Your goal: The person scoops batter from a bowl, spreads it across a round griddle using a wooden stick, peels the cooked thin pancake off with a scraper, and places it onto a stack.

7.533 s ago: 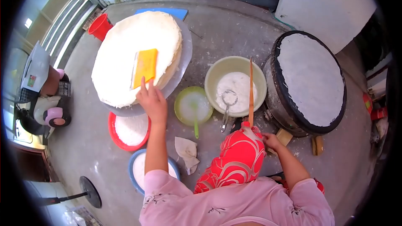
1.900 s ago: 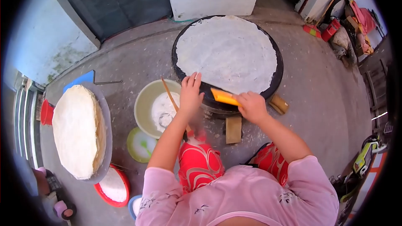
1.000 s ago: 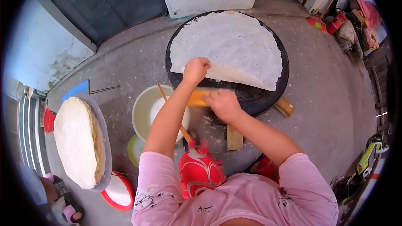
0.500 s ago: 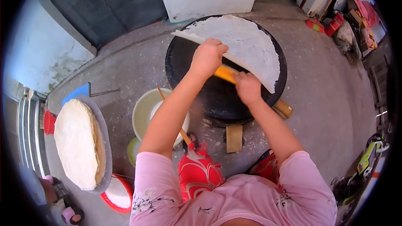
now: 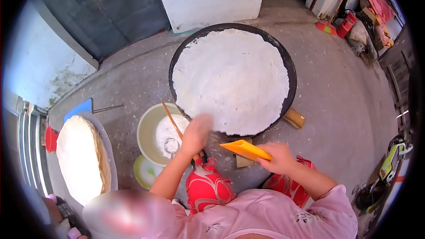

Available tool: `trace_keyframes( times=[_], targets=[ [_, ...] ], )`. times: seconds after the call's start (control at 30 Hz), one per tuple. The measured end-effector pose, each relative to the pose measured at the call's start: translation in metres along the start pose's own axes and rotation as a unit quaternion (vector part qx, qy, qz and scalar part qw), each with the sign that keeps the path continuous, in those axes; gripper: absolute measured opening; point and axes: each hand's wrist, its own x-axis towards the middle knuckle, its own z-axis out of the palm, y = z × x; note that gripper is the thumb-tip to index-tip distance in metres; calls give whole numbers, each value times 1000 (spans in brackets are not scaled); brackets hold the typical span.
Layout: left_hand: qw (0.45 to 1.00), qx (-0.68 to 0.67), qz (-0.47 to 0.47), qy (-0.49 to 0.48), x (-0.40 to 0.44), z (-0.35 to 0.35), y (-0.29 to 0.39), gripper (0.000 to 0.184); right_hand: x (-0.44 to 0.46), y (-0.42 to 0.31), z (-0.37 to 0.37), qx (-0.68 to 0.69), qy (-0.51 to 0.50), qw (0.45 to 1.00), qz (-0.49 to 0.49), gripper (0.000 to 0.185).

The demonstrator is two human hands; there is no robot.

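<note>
A large thin white flatbread (image 5: pixel 230 79) lies flat on a round black griddle (image 5: pixel 292 77), whose dark rim shows all around. My left hand (image 5: pixel 197 135) is at the griddle's near left edge, beside the flatbread. Motion smears its fingers, so I cannot see whether they touch the bread. In my right hand (image 5: pixel 280 158) is a yellow scraper (image 5: pixel 245 149), its wide end pointing left, just short of the griddle's near edge. Left of the griddle stands a pale bowl (image 5: pixel 141 135) with white batter, a ladle (image 5: pixel 172 121) with a wooden handle leaning in it.
A tall stack of flatbreads (image 5: pixel 79 159) sits on a round tray at the left. A small green bowl (image 5: pixel 141 172) is by the batter bowl. Wood pieces (image 5: pixel 294 118) stick out under the griddle. A broom (image 5: pixel 326 27) and piled items stand at the far right wall.
The flatbread, earlier held up by its edge across half the griddle, now lies spread flat over it. Both hands have drawn back toward me, the right still with the scraper.
</note>
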Motion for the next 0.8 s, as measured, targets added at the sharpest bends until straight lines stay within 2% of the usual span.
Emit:
trace_keyframes(
  times=[0.03,0.1,0.13,0.17,0.2,0.23,0.27,0.3,0.33,0.37,0.43,0.47,0.5,0.57,0.63,0.67,0.7,0.73,0.8],
  targets=[
    [1000,3,0,2,-10,-1,6,43,-5,2,-1,0,1,1000,-3,32],
    [990,-66,-126,4,-31,-5,19,40,-14,4,-3,122,50,986,103,33],
    [985,53,-164,21,-45,4,10,51,-17,8,-4,124,49,986,100,33],
    [984,57,-166,21,-54,14,-1,51,-18,15,-4,198,60,968,145,31],
    [921,-120,-361,86,-48,14,-6,59,-18,17,-3,270,69,942,188,30],
    [787,-289,-525,147,-38,12,-11,69,-15,15,-4,270,68,943,183,30],
    [593,-439,-646,197,-32,12,-19,80,-11,13,-6,393,83,894,198,29],
    [594,-440,-643,201,-32,17,-29,80,-9,10,-8,509,95,829,210,29],
    [589,-430,-652,206,-33,25,-44,58,-10,18,-9,554,51,802,216,32],
    [584,-421,-661,210,-33,32,-59,38,-10,21,-7,552,50,805,211,32],
    [724,-334,-567,207,-22,26,-82,23,-10,23,-3,382,45,903,189,31],
    [812,-175,-517,207,-10,13,-91,19,-5,20,-5,211,74,969,107,28],
    [871,-6,-450,199,14,-15,-86,16,3,9,-10,211,74,969,102,28],
    [905,69,-377,183,56,-78,-73,14,21,-20,-20,-15,141,988,56,23],
    [943,67,-253,205,83,-138,-52,12,46,-14,-17,-48,184,981,-22,32],
    [956,22,-202,211,93,-165,-48,9,60,-17,-20,-69,196,976,-65,39],
    [965,-25,-149,215,97,-190,-41,8,75,-36,-32,-30,153,988,19,49],
    [972,-29,-103,208,98,-218,-18,6,95,-31,-31,-50,222,972,-62,56],
    [980,-13,-47,191,93,-274,32,6,134,-48,-46,-65,253,962,-77,70]
  ],
)
